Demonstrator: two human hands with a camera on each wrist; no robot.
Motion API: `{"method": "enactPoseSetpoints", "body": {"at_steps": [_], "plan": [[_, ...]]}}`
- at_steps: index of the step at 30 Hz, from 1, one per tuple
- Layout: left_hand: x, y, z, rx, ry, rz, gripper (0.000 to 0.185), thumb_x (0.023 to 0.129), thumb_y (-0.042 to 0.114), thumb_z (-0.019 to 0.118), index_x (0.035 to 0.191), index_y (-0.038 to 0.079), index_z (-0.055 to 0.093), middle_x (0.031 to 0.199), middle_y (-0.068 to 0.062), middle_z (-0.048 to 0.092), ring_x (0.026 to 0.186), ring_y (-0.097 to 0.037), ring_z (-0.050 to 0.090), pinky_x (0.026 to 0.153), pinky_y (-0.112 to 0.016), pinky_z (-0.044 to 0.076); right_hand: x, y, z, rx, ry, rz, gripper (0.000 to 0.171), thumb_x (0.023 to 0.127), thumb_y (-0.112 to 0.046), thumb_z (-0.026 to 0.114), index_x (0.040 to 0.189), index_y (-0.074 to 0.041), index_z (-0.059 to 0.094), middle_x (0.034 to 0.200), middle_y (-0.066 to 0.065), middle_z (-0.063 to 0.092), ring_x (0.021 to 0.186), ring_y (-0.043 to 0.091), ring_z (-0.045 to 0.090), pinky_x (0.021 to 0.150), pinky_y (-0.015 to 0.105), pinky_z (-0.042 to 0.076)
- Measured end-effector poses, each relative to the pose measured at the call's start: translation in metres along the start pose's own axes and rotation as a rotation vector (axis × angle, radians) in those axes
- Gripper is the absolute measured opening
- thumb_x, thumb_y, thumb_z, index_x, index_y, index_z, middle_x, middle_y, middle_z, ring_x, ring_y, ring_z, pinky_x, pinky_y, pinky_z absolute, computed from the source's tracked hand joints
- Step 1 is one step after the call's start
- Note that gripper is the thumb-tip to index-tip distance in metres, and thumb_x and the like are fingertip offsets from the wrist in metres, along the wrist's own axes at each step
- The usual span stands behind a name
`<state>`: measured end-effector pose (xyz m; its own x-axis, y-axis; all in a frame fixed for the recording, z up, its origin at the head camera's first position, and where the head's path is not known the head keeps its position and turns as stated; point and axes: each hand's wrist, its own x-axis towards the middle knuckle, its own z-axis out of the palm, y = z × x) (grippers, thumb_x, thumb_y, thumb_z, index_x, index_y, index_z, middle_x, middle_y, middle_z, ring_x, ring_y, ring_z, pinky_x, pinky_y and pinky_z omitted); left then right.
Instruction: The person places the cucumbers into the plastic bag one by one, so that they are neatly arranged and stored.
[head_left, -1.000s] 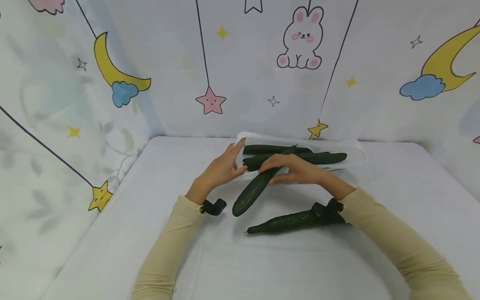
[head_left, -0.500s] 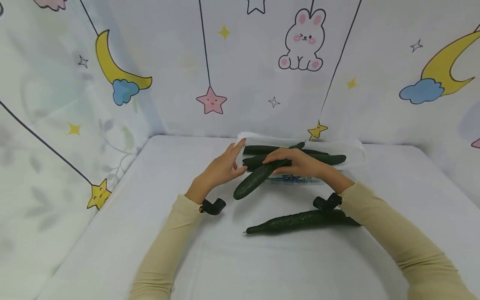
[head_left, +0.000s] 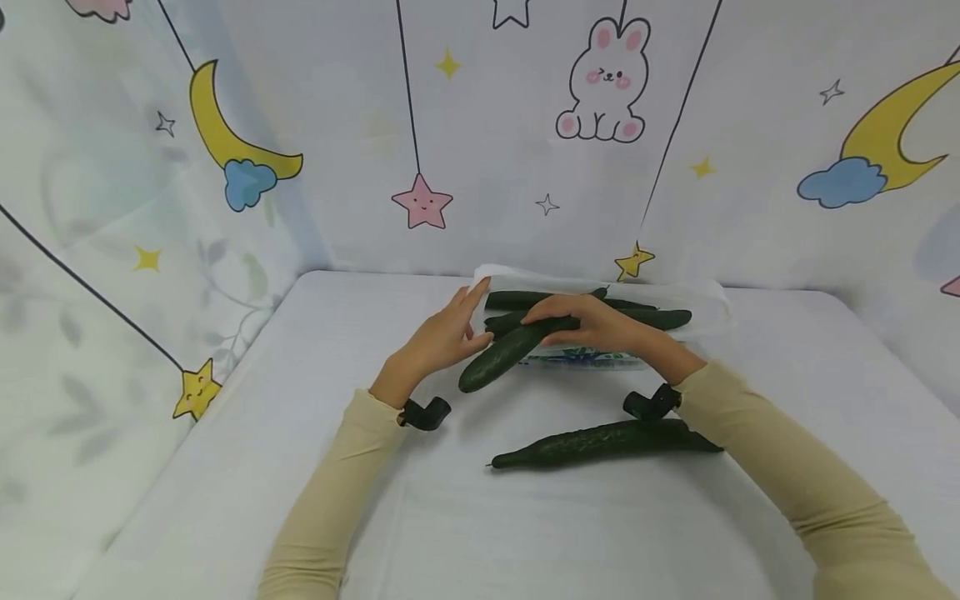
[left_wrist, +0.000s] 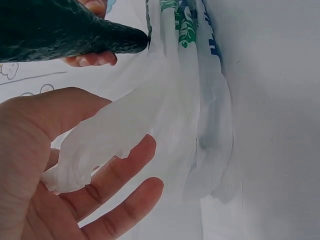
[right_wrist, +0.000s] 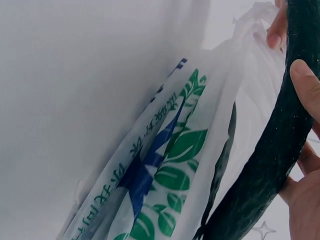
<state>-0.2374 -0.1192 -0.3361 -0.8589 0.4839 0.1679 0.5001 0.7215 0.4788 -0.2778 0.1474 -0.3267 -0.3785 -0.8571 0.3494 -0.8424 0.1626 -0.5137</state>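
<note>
My right hand [head_left: 588, 323] grips a dark green cucumber [head_left: 498, 360] slantwise above the front of a white plastic bag [head_left: 693, 296]. In the right wrist view, the thumb lies along the held cucumber [right_wrist: 280, 145]. At the bag's left end, my left hand [head_left: 442, 333] has thumb and fingers spread apart, touching its mouth. Thin film [left_wrist: 125, 110] drapes across that hand between thumb and fingers in the left wrist view. More cucumbers [head_left: 660, 319] lie in the bag, partly hidden by my right hand and the held one.
Nearer me, another cucumber [head_left: 592, 444] lies on the white-covered table [head_left: 570, 533], its right end under my right forearm. Green leaf print [right_wrist: 175, 175] marks the crumpled bag. Behind the table stands a cloth backdrop [head_left: 495, 133] with cartoon drawings.
The right hand has lifted the cucumber's near end upward and toward the bag, then slightly left. The bag's printed front edge has come into view. The left hand stays put.
</note>
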Motion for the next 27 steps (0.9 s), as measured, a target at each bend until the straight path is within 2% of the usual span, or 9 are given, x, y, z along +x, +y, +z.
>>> {"method": "enactPoseSetpoints", "body": {"at_steps": [5, 8, 11, 13, 16, 21, 24, 27], "plan": [[0.0, 0.0, 0.001, 0.006, 0.005, 0.009, 0.077, 0.093, 0.027, 0.056, 0.151, 0.018, 0.007, 0.142, -0.016, 0.031, 0.082, -0.014, 0.057, 0.065, -0.027, 0.045, 0.004, -0.005, -0.001, -0.025, -0.026, 0.041, 0.045, 0.08, -0.001, 0.069, 0.123, -0.012, 0.059, 0.121, 0.001, 0.061, 0.111, 0.011, 0.054, 0.092, 0.023, 0.043], [-0.001, 0.0, 0.0, 0.003, 0.009, 0.033, 0.079, 0.091, 0.008, 0.057, 0.151, 0.017, 0.006, 0.144, -0.017, 0.029, 0.085, -0.017, 0.057, 0.067, -0.029, 0.046, 0.007, -0.006, -0.004, -0.029, -0.019, 0.076, 0.045, 0.081, -0.002, 0.068, 0.123, -0.014, 0.058, 0.121, -0.001, 0.06, 0.111, 0.01, 0.054, 0.092, 0.023, 0.042], [-0.004, 0.0, -0.002, -0.012, 0.006, 0.039, 0.081, 0.09, -0.001, 0.054, 0.151, 0.018, 0.005, 0.146, -0.017, 0.027, 0.09, -0.021, 0.057, 0.076, -0.036, 0.047, 0.011, -0.005, -0.004, -0.018, -0.011, 0.099, 0.042, 0.084, -0.006, 0.067, 0.124, -0.013, 0.058, 0.121, -0.001, 0.06, 0.113, 0.01, 0.053, 0.094, 0.023, 0.042], [-0.006, -0.001, -0.002, -0.018, -0.004, 0.032, 0.08, 0.091, 0.003, 0.054, 0.151, 0.019, 0.004, 0.149, -0.018, 0.024, 0.096, -0.024, 0.057, 0.086, -0.04, 0.045, 0.013, -0.004, -0.003, -0.012, -0.008, 0.106, 0.041, 0.085, -0.009, 0.066, 0.124, -0.012, 0.058, 0.122, 0.0, 0.06, 0.113, 0.01, 0.054, 0.094, 0.023, 0.042], [-0.007, -0.002, -0.002, -0.029, -0.013, 0.007, 0.072, 0.095, 0.013, 0.05, 0.151, 0.021, 0.004, 0.153, -0.019, 0.017, 0.105, -0.027, 0.056, 0.094, -0.045, 0.042, 0.015, -0.003, -0.002, -0.005, -0.008, 0.116, 0.039, 0.086, -0.012, 0.066, 0.124, -0.011, 0.058, 0.122, 0.001, 0.06, 0.114, 0.011, 0.053, 0.095, 0.025, 0.042], [-0.006, -0.003, -0.001, -0.027, -0.004, 0.028, 0.076, 0.093, 0.007, 0.053, 0.151, 0.018, 0.006, 0.153, -0.021, 0.015, 0.113, -0.03, 0.055, 0.091, -0.044, 0.044, 0.015, -0.001, -0.006, -0.026, -0.027, 0.147, 0.04, 0.087, -0.014, 0.064, 0.126, -0.012, 0.057, 0.124, 0.001, 0.059, 0.116, 0.013, 0.052, 0.096, 0.029, 0.041], [-0.005, -0.004, -0.002, -0.022, 0.008, 0.053, 0.085, 0.087, 0.0, 0.06, 0.151, 0.016, 0.007, 0.152, -0.022, 0.016, 0.11, -0.031, 0.056, 0.09, -0.044, 0.045, 0.014, 0.0, -0.01, -0.036, -0.038, 0.163, 0.04, 0.088, -0.016, 0.063, 0.127, -0.014, 0.057, 0.125, 0.0, 0.058, 0.116, 0.013, 0.052, 0.096, 0.029, 0.041], [-0.005, -0.004, -0.003, -0.013, 0.008, 0.051, 0.092, 0.082, -0.002, 0.065, 0.151, 0.017, 0.007, 0.151, -0.021, 0.02, 0.104, -0.03, 0.057, 0.088, -0.043, 0.047, 0.011, 0.005, -0.013, -0.046, -0.042, 0.166, 0.04, 0.088, -0.016, 0.063, 0.127, -0.014, 0.056, 0.125, 0.001, 0.058, 0.115, 0.013, 0.052, 0.096, 0.029, 0.041]]}}
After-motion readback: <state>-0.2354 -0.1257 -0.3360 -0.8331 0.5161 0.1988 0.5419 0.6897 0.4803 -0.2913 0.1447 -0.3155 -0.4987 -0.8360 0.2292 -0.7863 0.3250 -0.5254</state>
